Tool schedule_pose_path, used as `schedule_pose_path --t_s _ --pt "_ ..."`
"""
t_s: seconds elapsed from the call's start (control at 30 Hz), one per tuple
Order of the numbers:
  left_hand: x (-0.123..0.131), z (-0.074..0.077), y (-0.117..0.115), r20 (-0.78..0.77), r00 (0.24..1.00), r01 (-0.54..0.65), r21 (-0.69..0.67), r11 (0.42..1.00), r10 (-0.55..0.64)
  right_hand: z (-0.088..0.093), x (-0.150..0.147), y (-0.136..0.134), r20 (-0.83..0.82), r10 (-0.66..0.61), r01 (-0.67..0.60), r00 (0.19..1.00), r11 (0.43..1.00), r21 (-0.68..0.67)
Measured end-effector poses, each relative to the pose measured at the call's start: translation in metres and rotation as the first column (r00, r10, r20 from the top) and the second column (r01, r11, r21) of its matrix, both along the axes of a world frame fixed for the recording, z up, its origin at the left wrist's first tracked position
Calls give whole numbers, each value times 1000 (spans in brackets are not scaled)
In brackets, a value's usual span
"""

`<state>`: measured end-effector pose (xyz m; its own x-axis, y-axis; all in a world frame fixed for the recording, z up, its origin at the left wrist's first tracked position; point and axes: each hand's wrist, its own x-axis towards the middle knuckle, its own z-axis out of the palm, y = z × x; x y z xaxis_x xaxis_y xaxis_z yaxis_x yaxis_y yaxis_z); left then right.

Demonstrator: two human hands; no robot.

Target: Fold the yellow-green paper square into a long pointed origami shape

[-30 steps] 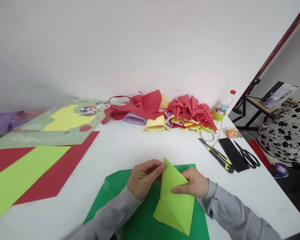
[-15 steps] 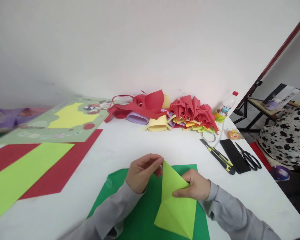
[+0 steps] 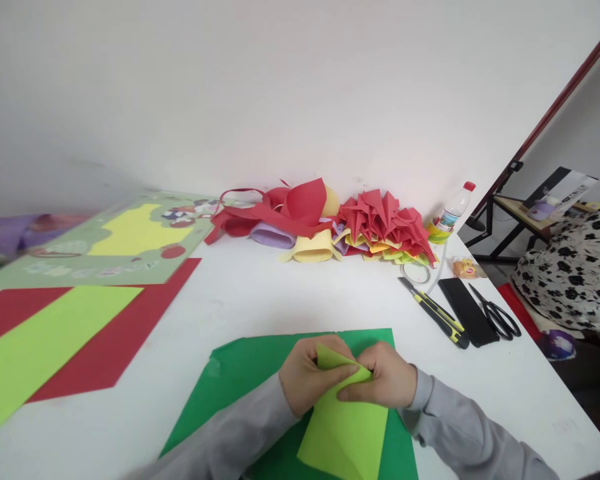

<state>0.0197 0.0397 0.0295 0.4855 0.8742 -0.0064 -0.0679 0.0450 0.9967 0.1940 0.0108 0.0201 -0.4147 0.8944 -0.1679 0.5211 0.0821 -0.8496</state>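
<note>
A creased sheet of lime-green paper (image 3: 353,427) is held above the dark green sheet (image 3: 245,363) on the white table. My left hand (image 3: 313,377) pinches its upper left part, thumb in front, with the top corner bending over toward me. Close beside it, my right hand (image 3: 385,377) grips the upper right edge, thumb pressed on the front face. Fingers of both hands are partly hidden behind the paper.
Right of my hands lie a utility knife (image 3: 440,317), a black flat case (image 3: 467,310), scissors (image 3: 497,317) and a tape roll (image 3: 415,272). Folded red paper pieces (image 3: 380,217) and a bottle (image 3: 450,213) stand by the wall. Lime strips (image 3: 55,337) lie left.
My left hand has moved right and slightly down from the paper's top tip and now pinches the sheet beside my right hand. The top corner has bent over.
</note>
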Motion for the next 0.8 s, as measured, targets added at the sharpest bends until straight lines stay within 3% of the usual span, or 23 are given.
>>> schedule_pose_path --t_s 0.33,0.67,0.8 --pt "-1 4 8 28 1000 5 -132 991 -1 -1 2 2 -147 56 -55 988 998 4" --pt "-22 3 30 54 977 -191 -227 955 208 -3 3 0 -114 81 -76 990 996 44" --pt "-27 7 34 62 976 -191 -213 958 208 -3 2 0 -253 -88 52 963 988 -146"
